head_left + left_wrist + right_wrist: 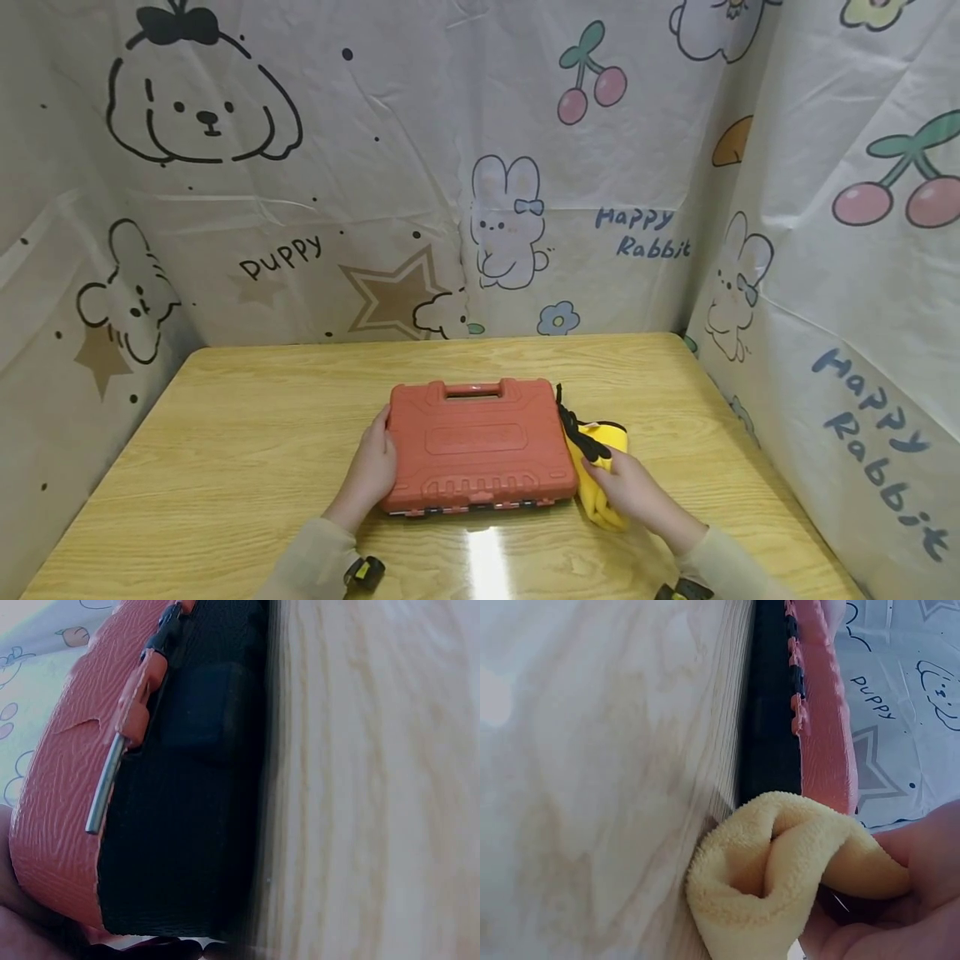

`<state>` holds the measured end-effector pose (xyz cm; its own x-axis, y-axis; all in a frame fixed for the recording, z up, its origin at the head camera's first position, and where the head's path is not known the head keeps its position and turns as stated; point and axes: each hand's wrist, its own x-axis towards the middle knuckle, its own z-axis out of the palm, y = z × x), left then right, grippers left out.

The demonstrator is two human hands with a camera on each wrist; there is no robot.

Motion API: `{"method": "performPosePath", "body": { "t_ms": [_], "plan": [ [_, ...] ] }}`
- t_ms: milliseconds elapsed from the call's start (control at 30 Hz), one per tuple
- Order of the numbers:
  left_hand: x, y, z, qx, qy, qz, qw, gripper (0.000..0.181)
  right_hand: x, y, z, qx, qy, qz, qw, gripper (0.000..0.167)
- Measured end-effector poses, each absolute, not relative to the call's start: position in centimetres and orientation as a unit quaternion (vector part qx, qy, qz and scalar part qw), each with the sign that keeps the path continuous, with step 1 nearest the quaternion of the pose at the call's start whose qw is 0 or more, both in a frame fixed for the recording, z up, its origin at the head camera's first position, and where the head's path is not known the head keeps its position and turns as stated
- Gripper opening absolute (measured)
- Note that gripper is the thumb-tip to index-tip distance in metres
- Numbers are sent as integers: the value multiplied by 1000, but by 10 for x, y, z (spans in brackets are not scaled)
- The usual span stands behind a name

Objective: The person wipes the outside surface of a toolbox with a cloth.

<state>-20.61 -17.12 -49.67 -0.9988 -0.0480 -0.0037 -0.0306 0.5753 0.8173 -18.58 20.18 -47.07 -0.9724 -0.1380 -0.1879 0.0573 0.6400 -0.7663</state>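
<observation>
A red plastic carrying case (483, 442) with a black lower half lies flat on the table, its handle at the far side. My left hand (377, 458) grips the case's left end. In the left wrist view, a metal pin (105, 784) sticks out of the case's hinge, and part of the left hand (30, 922) shows at the lower left. Against the case's right side, my right hand (626, 486) pinches a folded yellow cloth (596, 504) with black edging and a black cord (576, 429). Close up, the cloth (757, 877) looks fluffy and rolled over.
Light wood-grain tabletop (247, 433) surrounds the case. White printed sheets (375, 167) hang behind the table and on both sides. Each forearm wears a small black-and-yellow device, such as the one (365, 573) on the left.
</observation>
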Motion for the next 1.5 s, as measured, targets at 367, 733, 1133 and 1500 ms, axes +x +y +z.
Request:
{"method": "performPosePath", "body": {
  "t_ms": [367, 733, 1133, 1500],
  "plan": [
    [-207, -171, -498, 23, -890, -456, 13, 52, -167, 213, -469, -59, 888, -432, 148, 41],
    [-206, -169, -496, 21, -891, -453, 17, 51, -154, 222, -471, -86, 883, -433, 158, 41],
    [-206, -172, -496, 24, -890, -455, 4, 53, -133, 220, -474, -79, 900, -409, 130, 31],
    [-205, -170, -496, 22, -889, -457, 7, 53, -123, 214, -480, -62, 898, -411, 143, 31]
  ]
}}
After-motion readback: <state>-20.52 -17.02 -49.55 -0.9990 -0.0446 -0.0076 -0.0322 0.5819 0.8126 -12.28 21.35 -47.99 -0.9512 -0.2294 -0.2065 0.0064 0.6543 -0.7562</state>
